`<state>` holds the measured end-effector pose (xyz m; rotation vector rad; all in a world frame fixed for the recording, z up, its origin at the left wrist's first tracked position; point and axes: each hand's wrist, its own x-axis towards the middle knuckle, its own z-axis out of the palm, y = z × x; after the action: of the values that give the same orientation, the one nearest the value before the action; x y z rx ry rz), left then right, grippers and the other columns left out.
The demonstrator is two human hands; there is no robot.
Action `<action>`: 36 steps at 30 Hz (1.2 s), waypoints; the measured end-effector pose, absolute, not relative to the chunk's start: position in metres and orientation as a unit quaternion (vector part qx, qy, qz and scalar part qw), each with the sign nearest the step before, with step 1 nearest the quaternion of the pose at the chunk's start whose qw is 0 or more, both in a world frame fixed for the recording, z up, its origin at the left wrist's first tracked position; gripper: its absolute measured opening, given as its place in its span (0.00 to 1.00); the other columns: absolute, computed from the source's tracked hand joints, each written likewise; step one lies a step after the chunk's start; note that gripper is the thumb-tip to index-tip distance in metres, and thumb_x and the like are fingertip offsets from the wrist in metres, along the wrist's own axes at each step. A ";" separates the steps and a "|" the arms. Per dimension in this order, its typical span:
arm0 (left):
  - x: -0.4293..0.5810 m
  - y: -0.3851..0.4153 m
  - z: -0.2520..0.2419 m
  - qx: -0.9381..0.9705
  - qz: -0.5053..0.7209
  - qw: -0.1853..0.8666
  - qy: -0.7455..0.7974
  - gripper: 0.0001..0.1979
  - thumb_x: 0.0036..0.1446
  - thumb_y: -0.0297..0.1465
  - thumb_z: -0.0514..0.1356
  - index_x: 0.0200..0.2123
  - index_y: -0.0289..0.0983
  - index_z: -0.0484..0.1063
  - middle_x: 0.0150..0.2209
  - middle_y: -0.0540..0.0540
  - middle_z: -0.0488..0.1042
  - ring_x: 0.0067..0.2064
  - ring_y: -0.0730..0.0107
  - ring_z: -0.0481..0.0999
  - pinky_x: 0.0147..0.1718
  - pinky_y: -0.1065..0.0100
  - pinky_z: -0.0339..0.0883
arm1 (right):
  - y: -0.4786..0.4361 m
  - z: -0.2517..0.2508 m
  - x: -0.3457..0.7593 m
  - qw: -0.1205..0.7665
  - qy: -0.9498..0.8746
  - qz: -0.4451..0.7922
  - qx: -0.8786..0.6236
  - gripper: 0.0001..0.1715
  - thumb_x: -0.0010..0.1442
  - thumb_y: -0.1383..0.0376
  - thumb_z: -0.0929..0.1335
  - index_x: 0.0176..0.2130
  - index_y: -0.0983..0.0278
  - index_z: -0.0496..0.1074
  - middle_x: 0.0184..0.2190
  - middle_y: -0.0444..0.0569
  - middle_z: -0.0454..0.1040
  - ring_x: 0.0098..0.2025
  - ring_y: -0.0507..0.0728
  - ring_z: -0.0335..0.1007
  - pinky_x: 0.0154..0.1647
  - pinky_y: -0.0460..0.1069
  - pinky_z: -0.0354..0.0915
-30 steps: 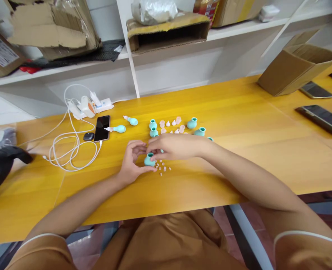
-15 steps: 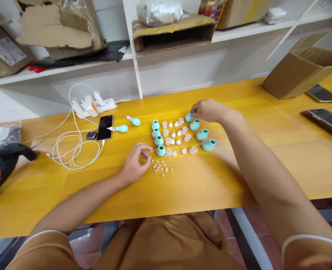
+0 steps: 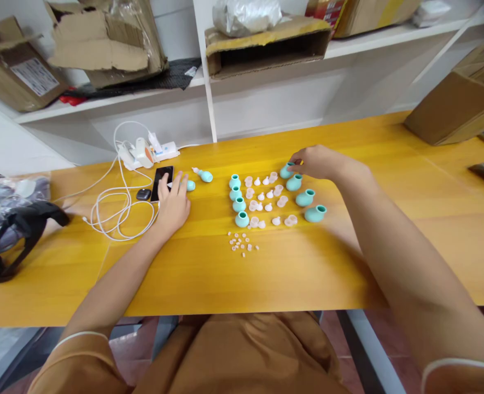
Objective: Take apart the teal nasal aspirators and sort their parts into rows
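My left hand [image 3: 174, 203] is spread, its fingertips over the edge of a dark phone [image 3: 158, 191] and beside an assembled teal squeeze bulb [image 3: 190, 186], whose nozzle is partly hidden under the fingers. Another assembled bulb with a pale nozzle [image 3: 204, 175] lies just beyond. With thumb and fingers my right hand [image 3: 307, 161] pinches the farthest open teal bulb [image 3: 286, 172] of the right-hand column. A second column of open teal bulbs [image 3: 239, 204] stands to the left. Between the columns are rows of pale pink translucent cups [image 3: 282, 202] and small pointed caps [image 3: 268, 207].
Several tiny pale rings [image 3: 238, 242] lie scattered nearer the table's front edge. At left are a coiled white cable [image 3: 98, 213], a black earbud case [image 3: 144, 194], a power strip [image 3: 165, 150] and a black headset [image 3: 24, 235]. A cardboard box [image 3: 450, 109] stands at right.
My left hand has moved left and away from me, from beside the left bulb column to the phone and assembled bulb, its fingers spreading. My right hand stays at the same bulb. The view has shifted slightly.
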<state>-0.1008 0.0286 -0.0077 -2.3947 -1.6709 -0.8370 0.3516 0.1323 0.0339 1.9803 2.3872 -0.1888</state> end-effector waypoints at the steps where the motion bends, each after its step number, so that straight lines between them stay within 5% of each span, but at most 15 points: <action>1: -0.109 0.033 -0.009 -0.780 -0.261 0.056 -0.566 0.35 0.62 0.21 0.59 0.72 0.36 0.69 0.74 0.33 0.68 0.78 0.25 0.51 0.75 0.22 0.43 | 0.132 0.034 0.351 0.020 0.769 -0.063 0.636 0.23 0.72 0.53 0.69 0.58 0.59 0.84 0.51 0.57 0.87 0.52 0.69 0.82 0.50 0.58 0.73; 7: -0.126 0.047 -0.016 -0.749 -0.238 0.056 -0.616 0.15 0.71 0.34 0.61 0.56 0.38 0.80 0.57 0.31 0.78 0.66 0.27 0.63 0.62 0.29 0.59 | 0.121 0.044 0.343 0.014 0.759 -0.096 0.644 0.33 0.78 0.48 0.61 0.61 0.68 0.79 0.57 0.69 0.83 0.55 0.72 0.80 0.51 0.59 0.70; 10: -0.117 0.042 -0.013 -0.751 -0.327 0.050 -0.571 0.14 0.71 0.36 0.63 0.56 0.38 0.80 0.51 0.35 0.76 0.57 0.42 0.72 0.58 0.43 0.68 | 0.107 0.063 0.336 -0.068 0.759 -0.052 0.645 0.36 0.82 0.48 0.55 0.64 0.69 0.74 0.60 0.72 0.81 0.58 0.73 0.78 0.55 0.61 0.68; 15: -0.083 0.005 -0.006 -0.783 -0.422 -0.078 -0.451 0.16 0.73 0.37 0.64 0.60 0.42 0.78 0.46 0.44 0.75 0.40 0.64 0.74 0.42 0.62 0.73 | 0.048 0.095 0.288 -0.239 0.826 -0.096 0.502 0.29 0.81 0.50 0.57 0.61 0.64 0.76 0.55 0.60 0.84 0.54 0.68 0.80 0.54 0.57 0.70; 21: -0.050 -0.043 -0.015 -0.869 -0.330 -0.195 -0.313 0.17 0.75 0.39 0.63 0.63 0.42 0.73 0.50 0.42 0.80 0.47 0.59 0.80 0.51 0.58 0.77 | -0.045 0.054 0.216 -0.151 0.927 -0.054 0.340 0.38 0.78 0.39 0.62 0.67 0.64 0.70 0.59 0.62 0.82 0.46 0.67 0.83 0.38 0.54 0.68; 27: -0.042 -0.046 -0.028 -0.910 -0.263 -0.201 -0.248 0.16 0.80 0.36 0.56 0.63 0.36 0.70 0.52 0.37 0.80 0.55 0.55 0.80 0.57 0.54 0.77 | -0.058 0.006 0.218 -0.174 0.939 -0.025 0.294 0.32 0.81 0.47 0.63 0.67 0.69 0.69 0.54 0.63 0.84 0.45 0.66 0.86 0.34 0.54 0.72; 36: -0.035 -0.046 -0.027 -0.912 -0.224 -0.252 -0.233 0.20 0.81 0.38 0.54 0.67 0.36 0.69 0.58 0.33 0.79 0.62 0.52 0.79 0.63 0.50 0.75 | -0.052 0.012 0.230 -0.170 0.935 -0.102 0.294 0.19 0.77 0.59 0.67 0.61 0.65 0.74 0.45 0.54 0.87 0.36 0.60 0.83 0.36 0.52 0.68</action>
<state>-0.0345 -0.0459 -0.0273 -3.4410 -0.8790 -0.8438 0.2299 -0.0517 0.0122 1.0401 3.3039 -0.3612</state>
